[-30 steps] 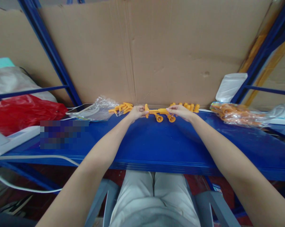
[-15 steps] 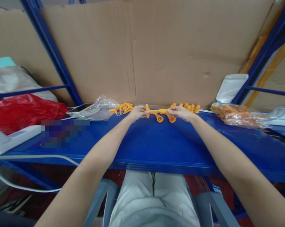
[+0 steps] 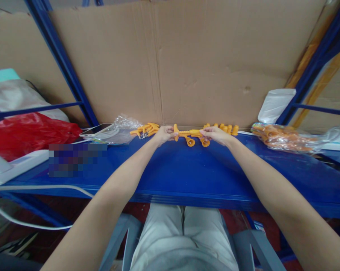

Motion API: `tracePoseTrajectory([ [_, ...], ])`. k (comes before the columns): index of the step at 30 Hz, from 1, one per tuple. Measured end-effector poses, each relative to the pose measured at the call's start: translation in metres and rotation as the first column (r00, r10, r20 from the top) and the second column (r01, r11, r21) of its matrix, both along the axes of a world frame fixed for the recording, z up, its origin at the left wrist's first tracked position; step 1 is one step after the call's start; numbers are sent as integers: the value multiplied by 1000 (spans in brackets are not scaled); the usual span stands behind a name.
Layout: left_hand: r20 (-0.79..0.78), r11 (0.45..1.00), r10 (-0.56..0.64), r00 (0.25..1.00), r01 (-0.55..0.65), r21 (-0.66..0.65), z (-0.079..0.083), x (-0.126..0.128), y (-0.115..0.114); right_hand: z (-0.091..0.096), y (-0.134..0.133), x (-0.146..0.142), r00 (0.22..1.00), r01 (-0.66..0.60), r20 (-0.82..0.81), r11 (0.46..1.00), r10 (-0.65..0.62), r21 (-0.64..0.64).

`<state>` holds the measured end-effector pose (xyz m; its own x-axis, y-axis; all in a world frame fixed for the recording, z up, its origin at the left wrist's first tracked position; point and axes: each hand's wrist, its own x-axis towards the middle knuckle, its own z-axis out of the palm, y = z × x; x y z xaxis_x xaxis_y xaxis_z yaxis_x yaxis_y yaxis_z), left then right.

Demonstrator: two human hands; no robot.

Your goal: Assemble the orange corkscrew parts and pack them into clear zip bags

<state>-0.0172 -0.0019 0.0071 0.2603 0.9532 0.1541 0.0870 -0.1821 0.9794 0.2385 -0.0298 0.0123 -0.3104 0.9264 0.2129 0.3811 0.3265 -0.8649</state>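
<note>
Hardly moved since earlier, a yellow ribbed part [image 3: 193, 133] is gripped mid-frame by left hand [image 3: 166, 135] and right hand [image 3: 216, 135].

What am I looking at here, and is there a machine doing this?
No machine: these are a person's own bare hands, seen by a camera worn on the head, looking forward and down. The left hand and right hand hold an orange plastic item, with two cup-shaped parts showing below it. On the blue table, more orange pieces lie beyond the left hand, others stand by the right, and a clear bag sits farther right.
</note>
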Motion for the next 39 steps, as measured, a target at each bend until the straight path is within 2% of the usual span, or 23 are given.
tracePoseTrajectory([
  [8, 48, 999, -42, 998, 40, 28, 0, 2, 1, -2, 3, 2, 999, -27, -38, 998, 24, -59],
  [15, -40, 1000, -24, 999, 25, 18, -1, 1, 5, -4, 1, -1, 1000, -5, -11, 1000, 4, -20],
  [25, 5, 998, -49, 999, 49, 27, 1, -2, 2, 2, -3, -2, 999, -5, 42, 999, 3, 41],
  [34, 25, 1000, -21, 999, 21, 22, 2, 3, -4, 0, -2, 1, 1000, -4, -2, 1000, 4, -28],
  [36, 26, 1000, -16, 1000, 16, 13, 2, 3, -5, -1, -1, 0, 999, 17, 44, 1000, -17, 6],
  [39, 25, 1000, -21, 999, 21, 8, 2, 0, -4, -3, 1, -2, 989, 46, 132, 984, -69, 171],
])
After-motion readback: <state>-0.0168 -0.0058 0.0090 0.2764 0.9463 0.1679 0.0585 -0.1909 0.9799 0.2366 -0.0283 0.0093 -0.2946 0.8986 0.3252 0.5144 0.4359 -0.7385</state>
